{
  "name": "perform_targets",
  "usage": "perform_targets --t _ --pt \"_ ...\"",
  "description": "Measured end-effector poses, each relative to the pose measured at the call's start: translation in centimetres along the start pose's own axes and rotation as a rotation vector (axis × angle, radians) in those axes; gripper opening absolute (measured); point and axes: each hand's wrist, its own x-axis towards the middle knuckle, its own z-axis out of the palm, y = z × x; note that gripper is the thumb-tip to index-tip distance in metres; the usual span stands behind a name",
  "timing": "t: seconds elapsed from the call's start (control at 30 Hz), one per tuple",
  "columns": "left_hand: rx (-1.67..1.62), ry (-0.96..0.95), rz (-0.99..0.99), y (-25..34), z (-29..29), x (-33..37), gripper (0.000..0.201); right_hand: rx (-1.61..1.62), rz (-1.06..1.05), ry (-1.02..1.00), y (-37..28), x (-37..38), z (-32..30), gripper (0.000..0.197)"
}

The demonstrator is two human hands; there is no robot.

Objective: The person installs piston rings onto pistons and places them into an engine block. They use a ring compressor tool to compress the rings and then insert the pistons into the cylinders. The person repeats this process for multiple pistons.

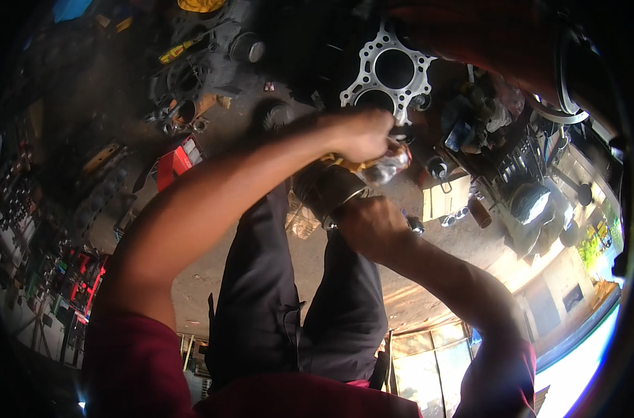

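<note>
Gripping at Frame Centre

I'm watching my right hand (372, 224) gripping a dark cylindrical metal part (322, 188) by its rim, mid-frame; just above, my left hand (367, 136) is clenching crumpled, shiny clear plastic (390, 169). Beyond, a silver-grey metal casting with round bores (402, 96) is lying upper centre.

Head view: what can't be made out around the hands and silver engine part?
All in head view:
Left hand: fingertips hidden by the hand itself.
Shiny bundle under it: too blurred to identify.
Right hand, at the dark cylinder: fingertips hidden by the hand itself.
Silver engine part: lower end covered by left hand.
</note>
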Motion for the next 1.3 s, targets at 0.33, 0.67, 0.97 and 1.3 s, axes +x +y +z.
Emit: perform_targets --t 0.33,0.67,0.97,1.3 --pt "0.147 0.799 0.488 -1.1 3.6 -8.2 0.023 0.366 0.087 0.533 2.0 1.6 -1.0 0.022" --pt "-0.695 1.037 0.067 -4.9 8.7 -13.9 0.024 0.237 0.262 0.213 2.1 2.0 -2.9 0.013" --pt "-0.476 0.967 0.252 -4.0 6.9 -12.4 0.012 0.239 0.209 0.027 2.1 2.8 -5.2 0.016" --pt "0.193 0.713 0.203 -2.9 -0.5 -6.9 0.025 -0.046 -0.022 -0.16 2.2 3.9 -6.7 0.016"
